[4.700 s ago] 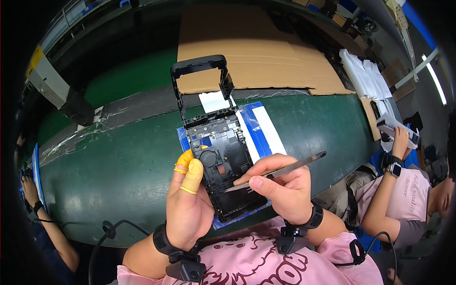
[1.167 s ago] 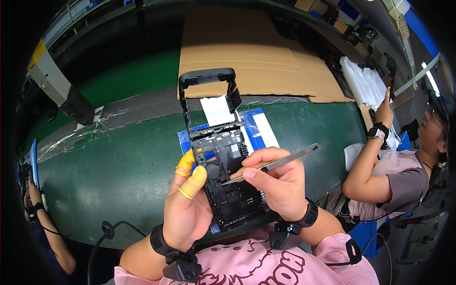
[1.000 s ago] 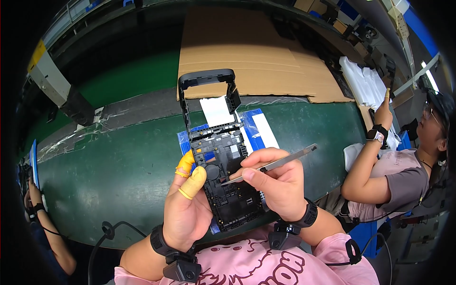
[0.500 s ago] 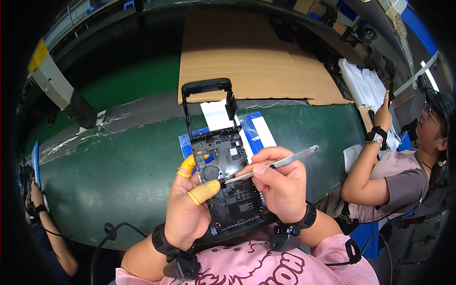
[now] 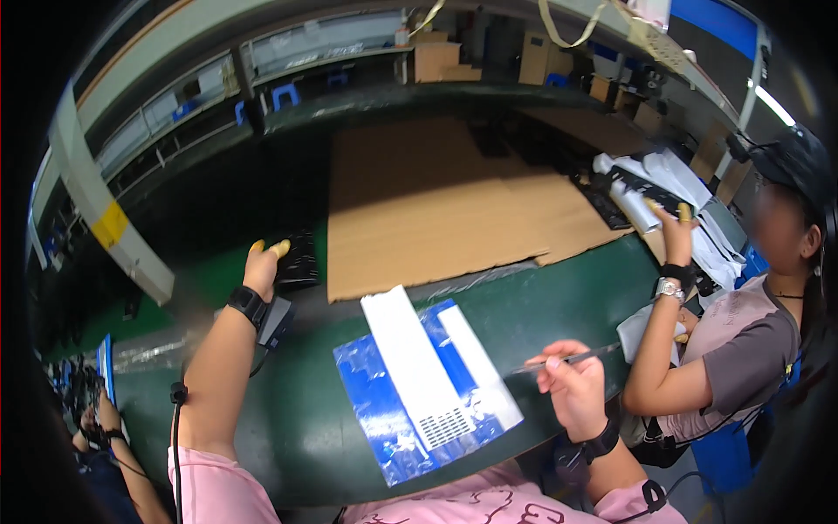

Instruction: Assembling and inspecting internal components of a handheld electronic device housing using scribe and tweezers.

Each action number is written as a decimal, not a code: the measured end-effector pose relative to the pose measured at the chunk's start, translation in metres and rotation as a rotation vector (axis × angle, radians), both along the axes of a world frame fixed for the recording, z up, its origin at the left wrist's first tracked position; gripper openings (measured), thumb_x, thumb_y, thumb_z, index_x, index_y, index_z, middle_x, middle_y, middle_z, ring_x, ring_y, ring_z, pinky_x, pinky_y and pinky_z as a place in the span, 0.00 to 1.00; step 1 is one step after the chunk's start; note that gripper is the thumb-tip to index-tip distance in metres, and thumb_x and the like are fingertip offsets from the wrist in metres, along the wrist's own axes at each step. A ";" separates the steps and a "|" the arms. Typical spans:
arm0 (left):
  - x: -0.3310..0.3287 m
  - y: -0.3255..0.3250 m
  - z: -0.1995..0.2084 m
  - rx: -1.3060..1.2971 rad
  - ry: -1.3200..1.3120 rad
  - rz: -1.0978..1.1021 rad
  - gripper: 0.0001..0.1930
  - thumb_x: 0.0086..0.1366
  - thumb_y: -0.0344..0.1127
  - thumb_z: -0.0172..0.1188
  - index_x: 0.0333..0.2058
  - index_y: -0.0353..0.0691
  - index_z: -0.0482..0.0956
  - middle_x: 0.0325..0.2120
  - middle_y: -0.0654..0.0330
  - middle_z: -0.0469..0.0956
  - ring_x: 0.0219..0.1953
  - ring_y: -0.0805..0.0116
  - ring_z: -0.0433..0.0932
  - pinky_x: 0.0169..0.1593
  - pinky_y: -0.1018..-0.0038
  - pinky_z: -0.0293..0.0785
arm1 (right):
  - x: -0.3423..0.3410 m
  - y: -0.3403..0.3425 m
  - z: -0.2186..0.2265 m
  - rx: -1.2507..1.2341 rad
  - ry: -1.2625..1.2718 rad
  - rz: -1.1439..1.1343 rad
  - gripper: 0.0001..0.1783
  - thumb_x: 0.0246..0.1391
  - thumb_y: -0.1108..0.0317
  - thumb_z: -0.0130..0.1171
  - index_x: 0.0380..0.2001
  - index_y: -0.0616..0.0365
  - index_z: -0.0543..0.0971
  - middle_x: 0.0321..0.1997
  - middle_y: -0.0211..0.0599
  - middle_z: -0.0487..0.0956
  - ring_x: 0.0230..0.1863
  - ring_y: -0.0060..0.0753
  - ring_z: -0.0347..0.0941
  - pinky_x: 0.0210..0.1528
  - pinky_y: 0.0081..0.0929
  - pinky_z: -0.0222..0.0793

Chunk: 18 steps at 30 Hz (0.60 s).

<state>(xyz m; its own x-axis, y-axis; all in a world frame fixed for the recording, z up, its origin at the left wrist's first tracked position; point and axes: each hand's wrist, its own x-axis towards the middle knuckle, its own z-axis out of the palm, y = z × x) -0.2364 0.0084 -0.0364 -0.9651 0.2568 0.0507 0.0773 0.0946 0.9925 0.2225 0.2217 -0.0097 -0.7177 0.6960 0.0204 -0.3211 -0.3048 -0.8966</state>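
My left arm is stretched far forward and to the left. At the far side of the table, my left hand [image 5: 263, 266], with yellow finger cots, grips the near edge of a black plastic housing [image 5: 299, 262]; shadow hides most of its detail. Nearer to me on the right, my right hand [image 5: 578, 397] is closed around thin metal tweezers [image 5: 576, 357], raised over the table. Between my arms lies a blue sheet [image 5: 367, 410] with white strips on it. One white strip [image 5: 410, 349] carries a grid of small dark labels at its near end.
A large cardboard sheet [image 5: 410, 210] covers the far middle of the green table [image 5: 297, 410]. At right, a co-worker's hand [image 5: 676, 240] reaches to black parts and white wrapping. Another person's arm [image 5: 131, 463] shows at lower left. A post [image 5: 113, 223] stands at left.
My left hand has carried the black housing from in front of me to the far left. My right hand has moved right with the tweezers. The blue sheet is now uncovered.
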 end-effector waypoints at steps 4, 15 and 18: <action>0.045 0.065 0.026 -0.881 0.309 0.281 0.30 0.48 0.37 0.62 0.49 0.30 0.64 0.57 0.43 0.52 0.58 0.48 0.54 0.56 0.55 0.55 | 0.019 0.023 -0.013 0.022 -0.013 -0.085 0.07 0.48 0.77 0.54 0.33 0.67 0.72 0.33 0.49 0.77 0.25 0.24 0.72 0.28 0.18 0.69; 0.159 0.171 0.037 -0.899 0.741 -0.393 0.26 0.49 0.33 0.61 0.48 0.33 0.68 0.59 0.46 0.48 0.61 0.49 0.46 0.60 0.57 0.48 | -0.127 0.036 0.097 0.750 0.359 -0.447 0.09 0.51 0.71 0.52 0.33 0.68 0.73 0.31 0.43 0.76 0.33 0.37 0.71 0.37 0.27 0.66; 0.171 0.146 0.050 -0.830 0.786 -0.427 0.25 0.49 0.33 0.61 0.47 0.33 0.68 0.58 0.46 0.50 0.60 0.49 0.49 0.60 0.60 0.49 | -0.188 0.078 0.114 0.977 0.027 -0.366 0.09 0.50 0.69 0.47 0.28 0.63 0.73 0.28 0.54 0.74 0.33 0.54 0.70 0.35 0.40 0.66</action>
